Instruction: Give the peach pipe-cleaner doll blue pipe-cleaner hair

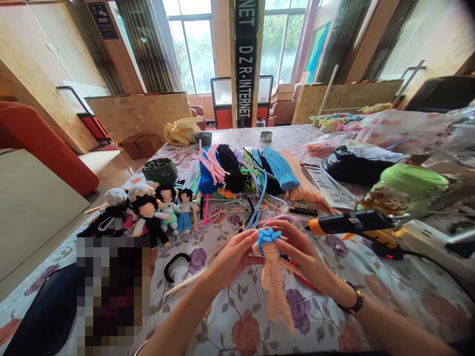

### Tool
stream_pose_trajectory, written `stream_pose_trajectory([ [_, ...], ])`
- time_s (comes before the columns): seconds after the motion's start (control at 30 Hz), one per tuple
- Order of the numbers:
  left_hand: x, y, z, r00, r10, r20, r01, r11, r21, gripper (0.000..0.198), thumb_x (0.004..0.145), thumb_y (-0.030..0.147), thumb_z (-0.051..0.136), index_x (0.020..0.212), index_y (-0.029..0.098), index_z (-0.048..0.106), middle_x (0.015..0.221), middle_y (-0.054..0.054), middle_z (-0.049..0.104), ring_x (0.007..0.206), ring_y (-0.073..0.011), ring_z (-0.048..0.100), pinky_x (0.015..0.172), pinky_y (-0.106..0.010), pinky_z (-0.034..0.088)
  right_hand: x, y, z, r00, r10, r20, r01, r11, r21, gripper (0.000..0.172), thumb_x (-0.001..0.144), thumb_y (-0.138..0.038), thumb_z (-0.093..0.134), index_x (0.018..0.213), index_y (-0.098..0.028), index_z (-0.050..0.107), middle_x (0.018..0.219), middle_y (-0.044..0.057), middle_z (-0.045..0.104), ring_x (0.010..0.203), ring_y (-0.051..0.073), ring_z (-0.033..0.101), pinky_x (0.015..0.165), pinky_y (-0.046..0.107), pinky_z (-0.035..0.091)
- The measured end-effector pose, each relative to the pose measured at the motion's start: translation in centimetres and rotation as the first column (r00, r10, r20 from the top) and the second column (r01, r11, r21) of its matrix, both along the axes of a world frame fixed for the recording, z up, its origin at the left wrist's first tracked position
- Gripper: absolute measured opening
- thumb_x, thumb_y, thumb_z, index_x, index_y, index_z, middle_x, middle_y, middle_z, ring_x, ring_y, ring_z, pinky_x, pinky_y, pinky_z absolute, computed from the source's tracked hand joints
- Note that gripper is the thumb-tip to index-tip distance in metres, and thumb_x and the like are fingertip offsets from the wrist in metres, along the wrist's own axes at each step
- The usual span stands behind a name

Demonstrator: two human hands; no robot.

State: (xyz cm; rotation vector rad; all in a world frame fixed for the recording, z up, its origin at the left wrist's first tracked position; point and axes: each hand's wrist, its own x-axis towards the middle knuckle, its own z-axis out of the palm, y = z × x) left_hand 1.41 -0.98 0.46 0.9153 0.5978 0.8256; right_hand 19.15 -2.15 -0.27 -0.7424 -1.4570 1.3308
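Note:
A peach doll of fuzzy pipe cleaners (272, 282) with blue hair (269, 239) hangs upright between my two hands, legs pointing down toward the flowered cloth. My left hand (237, 252) grips the doll's head from the left side. From the right, my right hand (300, 249) closes on the head, its fingers at the blue hair. Something thin and red shows under my right hand, partly hidden. Close by on the right is a black and orange glue gun (345, 223), its nozzle toward my hands. A bent black pipe cleaner (171, 267) lies to the left.
Several finished dolls (148, 210) sit at left beside a dark woven basket (160, 170). Bundles of blue (280, 168), peach, pink and black pipe cleaners lie beyond my hands. A green-lidded jar (404, 190) and a power strip (426, 237) with a cord stand right.

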Motion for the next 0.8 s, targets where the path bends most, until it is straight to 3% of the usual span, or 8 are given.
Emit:
stream_pose_trajectory([
  [0.3,-0.13,0.17,-0.32,1.000,0.028,-0.003,-0.028,0.999,-0.025,0.032,0.083,0.041,0.060,0.103,0.016,0.069,0.087,-0.007,0.069,0.076,-0.0141,0.063,0.070,-0.025,0.052,-0.02,0.11,0.14,0.994,-0.097,0.056,0.096,0.995,0.018,0.021,0.092,-0.036,0.050,0.109,-0.028,0.060,0.113,0.002,0.062,0.100,0.018,0.060,0.085,0.028,0.048],
  [0.5,-0.09,0.33,-0.28,0.997,0.077,0.021,-0.077,0.997,-0.022,0.029,0.082,0.041,0.062,0.095,0.016,0.069,0.081,-0.004,0.067,0.071,-0.0104,0.060,0.070,-0.023,0.052,0.01,0.17,0.01,0.990,-0.130,0.057,0.129,0.991,0.015,0.020,0.091,-0.037,0.051,0.104,-0.027,0.061,0.109,0.003,0.062,0.090,0.017,0.060,0.072,0.025,0.048],
  [0.63,-0.13,0.30,-0.28,0.993,0.114,0.013,-0.113,0.993,-0.039,0.028,0.079,0.040,0.065,0.092,0.015,0.068,0.079,-0.004,0.066,0.071,-0.0105,0.060,0.069,-0.023,0.052,-0.02,0.17,-0.07,0.990,-0.123,0.064,0.122,0.992,0.014,0.020,0.090,-0.036,0.052,0.104,-0.026,0.061,0.111,0.003,0.061,0.090,0.016,0.060,0.070,0.025,0.047],
  [0.8,-0.16,0.24,-0.34,0.991,0.136,0.004,-0.136,0.989,-0.052,0.028,0.076,0.039,0.068,0.090,0.016,0.068,0.078,-0.003,0.065,0.070,-0.0108,0.060,0.069,-0.025,0.053,-0.16,0.12,0.14,0.979,-0.197,0.049,0.196,0.980,0.033,0.019,0.089,-0.038,0.054,0.101,-0.026,0.062,0.109,0.004,0.063,0.087,0.017,0.061,0.063,0.025,0.048],
])
